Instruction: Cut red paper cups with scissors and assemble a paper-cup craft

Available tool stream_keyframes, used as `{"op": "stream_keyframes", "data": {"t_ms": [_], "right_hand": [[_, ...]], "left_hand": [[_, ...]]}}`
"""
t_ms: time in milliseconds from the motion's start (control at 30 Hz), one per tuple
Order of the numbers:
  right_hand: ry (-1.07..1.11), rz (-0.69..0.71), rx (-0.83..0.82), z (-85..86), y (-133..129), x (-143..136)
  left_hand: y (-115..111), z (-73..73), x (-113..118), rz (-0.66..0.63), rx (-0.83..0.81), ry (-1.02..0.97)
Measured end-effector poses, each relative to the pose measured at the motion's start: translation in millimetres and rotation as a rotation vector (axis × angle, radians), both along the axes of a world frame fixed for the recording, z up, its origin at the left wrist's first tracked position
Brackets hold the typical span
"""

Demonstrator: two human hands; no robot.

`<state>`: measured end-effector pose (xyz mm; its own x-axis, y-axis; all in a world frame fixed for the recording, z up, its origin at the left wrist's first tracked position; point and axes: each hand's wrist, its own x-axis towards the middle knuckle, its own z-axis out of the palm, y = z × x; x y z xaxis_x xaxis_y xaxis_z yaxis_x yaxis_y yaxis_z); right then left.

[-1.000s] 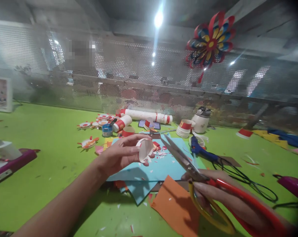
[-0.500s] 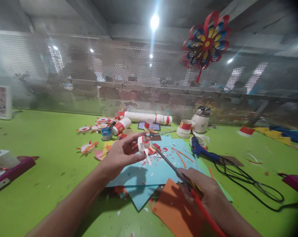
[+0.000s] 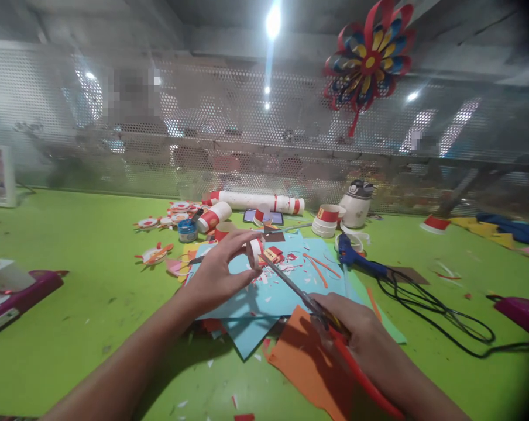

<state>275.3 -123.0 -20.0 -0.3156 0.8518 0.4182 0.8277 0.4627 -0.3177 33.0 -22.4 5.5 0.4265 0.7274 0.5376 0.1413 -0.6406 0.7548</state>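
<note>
My left hand (image 3: 218, 272) pinches a small red-and-white paper cup piece (image 3: 256, 251) above the blue paper sheets (image 3: 268, 298). In my right hand (image 3: 356, 336) are red-and-yellow-handled scissors (image 3: 299, 295); their blade tips meet the cup piece at its right edge. An orange sheet (image 3: 308, 368) lies under my right hand. Small paper scraps are scattered over the blue paper.
On the green table (image 3: 71, 304): a blue glue gun (image 3: 356, 260) with a black cable (image 3: 435, 310), stacked paper cups (image 3: 326, 221), a white jar (image 3: 356, 204), a cup tube (image 3: 256, 202), purple tools at left (image 3: 14, 295) and right (image 3: 521, 313). A paper pinwheel (image 3: 370, 55) hangs on the mesh wall.
The scissors swung in from the right and their blades now reach the cup piece. My left hand turned the piece and lowered it slightly toward the blue paper.
</note>
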Motion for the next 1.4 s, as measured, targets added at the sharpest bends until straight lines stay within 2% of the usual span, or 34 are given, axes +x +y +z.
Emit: {"op": "stream_keyframes", "data": {"t_ms": [167, 300, 433, 533, 667, 833, 1067, 1267, 1400], "right_hand": [[-0.092, -0.076, 0.006, -7.3, 1, 4], [-0.146, -0.108, -0.009, -12.4, 2, 5], [-0.127, -0.113, 0.011, -12.7, 2, 6], [-0.055, -0.115, 0.019, -11.6, 3, 9], [0.105, -0.116, 0.025, -11.1, 5, 13], [0.115, -0.11, 0.058, -15.0, 11, 19], [0.189, -0.122, 0.063, -19.2, 10, 14], [0.245, -0.123, 0.111, -19.9, 11, 14], [0.238, -0.124, 0.143, -20.5, 15, 17]], "left_hand": [[0, -0.3, 1, 0.162, 0.268, 0.179], [-1, -2.0, 3, 0.198, 0.28, 0.223], [2, -4.8, 3, 0.186, 0.18, 0.1], [6, -6.4, 1, 0.154, -0.007, -0.05], [8, -5.5, 1, 0.108, -0.259, -0.141], [6, -3.2, 5, 0.05, -0.398, -0.302], [6, -6.7, 9, -0.017, -0.408, -0.334], [10, -12.5, 10, -0.016, -0.434, -0.349], [10, -13.7, 10, -0.016, -0.391, -0.356]]}}
